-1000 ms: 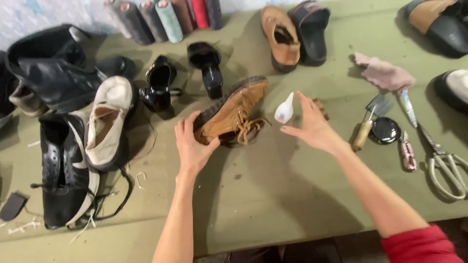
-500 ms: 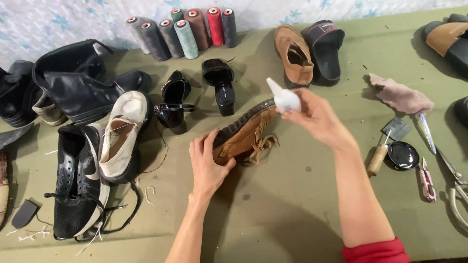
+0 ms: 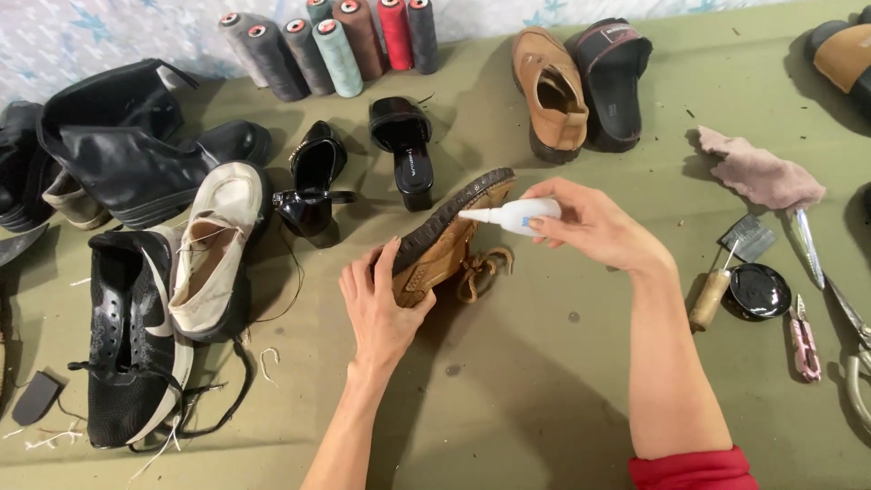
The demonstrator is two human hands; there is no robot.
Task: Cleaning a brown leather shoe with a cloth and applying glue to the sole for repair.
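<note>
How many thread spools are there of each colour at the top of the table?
Grey spools: 4
Blue-green spools: 2
Brown spool: 1
Red spool: 1
Total: 8

Olive-green table [image 3: 562, 399]: brown laced shoe [image 3: 445, 249] tipped on its side, thread spools [image 3: 336, 41], black heels [image 3: 363, 168], boots [image 3: 136, 150], pink rag [image 3: 758, 172], brush [image 3: 721, 277], scissors [image 3: 830, 286].
</note>
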